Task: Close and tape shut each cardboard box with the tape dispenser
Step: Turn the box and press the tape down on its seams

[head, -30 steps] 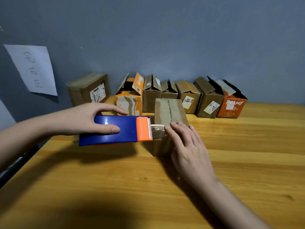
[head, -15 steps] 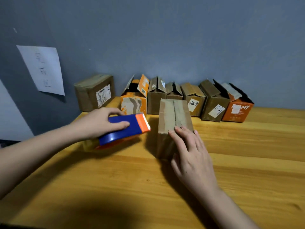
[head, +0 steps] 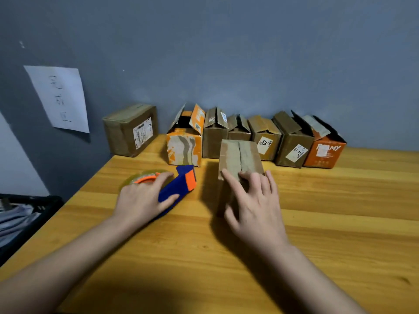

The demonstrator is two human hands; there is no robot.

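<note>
Gripping the tape dispenser [head: 179,186], the left hand [head: 142,200] lies beside the box [head: 238,159] where the right hand [head: 254,205] presses flat-fingered.

On the wooden desk [head: 328,211] a closed brown cardboard box [head: 239,158] stands in front of the person, flaps meeting in a seam along its top. The right hand [head: 251,205] rests on the box's near end, fingers spread over the top edge. Just left of it, apart from the box, the left hand [head: 141,200] holds the blue and orange tape dispenser [head: 179,186] down on the desk, its tape roll [head: 141,177] beside the fingers. Along the grey wall sits a row of boxes [head: 260,137], most with flaps raised; one box at the left [head: 131,129] appears closed. A paper sheet [head: 59,98] hangs on the wall.
</note>
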